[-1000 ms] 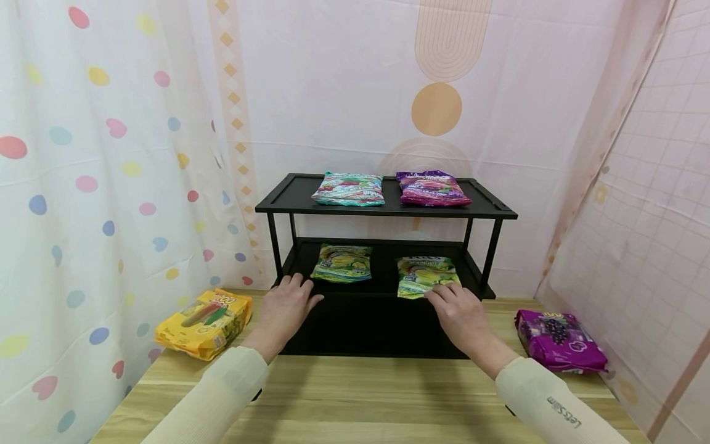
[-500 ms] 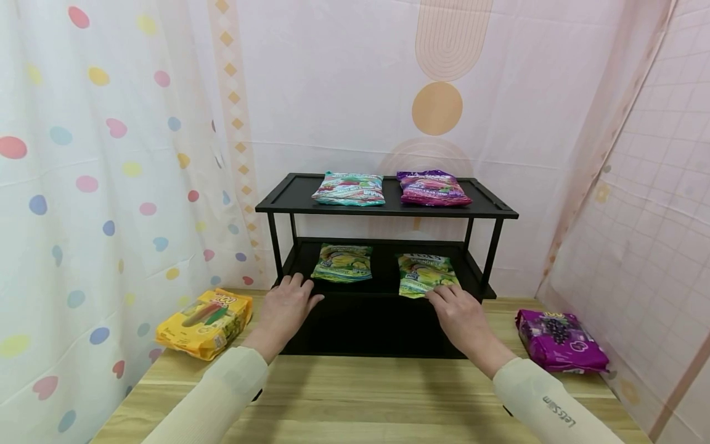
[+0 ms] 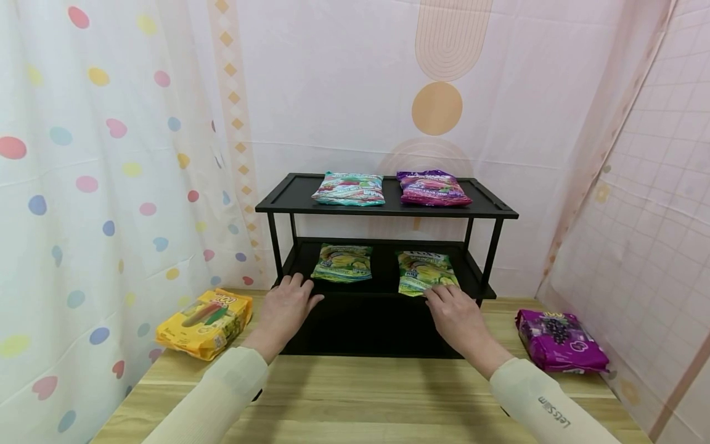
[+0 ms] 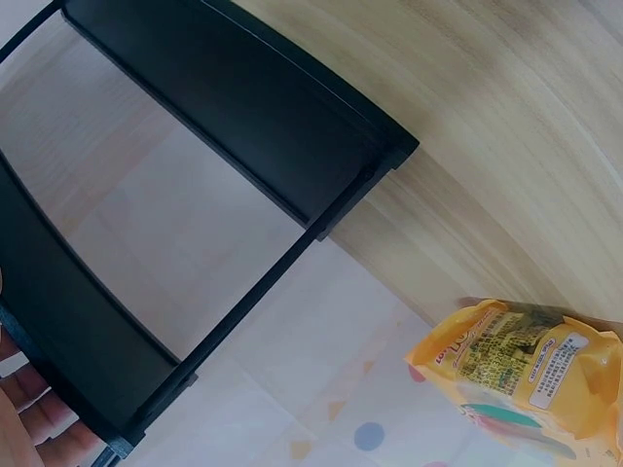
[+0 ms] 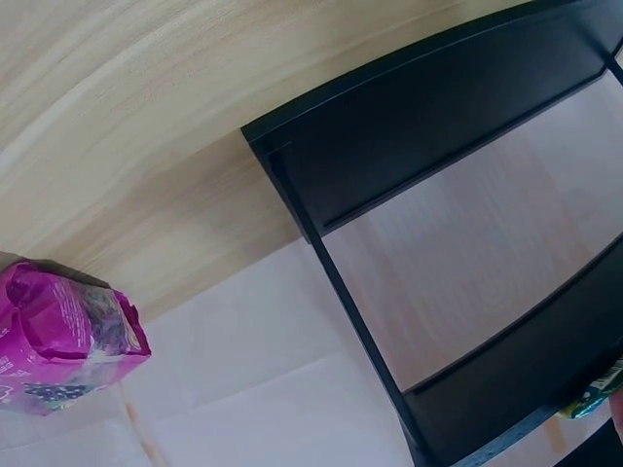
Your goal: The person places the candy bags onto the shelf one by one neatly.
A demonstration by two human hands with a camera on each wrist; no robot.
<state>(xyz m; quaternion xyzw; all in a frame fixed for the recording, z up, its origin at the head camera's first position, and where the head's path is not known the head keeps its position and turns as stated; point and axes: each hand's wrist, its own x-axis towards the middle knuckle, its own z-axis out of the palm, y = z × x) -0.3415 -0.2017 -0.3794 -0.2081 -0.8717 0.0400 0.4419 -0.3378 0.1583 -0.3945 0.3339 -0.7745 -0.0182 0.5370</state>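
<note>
A black rack point(image 3: 383, 213) with a top, a middle and a bottom shelf stands on the wooden table. On its middle shelf lie two green-and-yellow candy bags, a left bag point(image 3: 342, 263) and a right bag point(image 3: 424, 271). My right hand point(image 3: 455, 311) pinches the near right edge of the right bag at the shelf's front; a corner of that bag shows in the right wrist view. My left hand point(image 3: 285, 308) grips the front left edge of the middle shelf. Its fingers point(image 4: 44, 418) show past the shelf edge in the left wrist view.
Up on the top shelf lie a teal-and-white bag point(image 3: 349, 189) and a purple-pink bag point(image 3: 432, 189). A yellow pack point(image 3: 205, 324) sits on the table point(image 3: 366, 401) left of the rack, a purple grape pack point(image 3: 560, 341) at the right. Patterned curtains hang behind.
The right candy bag has slid slightly back onto the middle shelf, with my right hand following it. My left hand has stayed in place.
</note>
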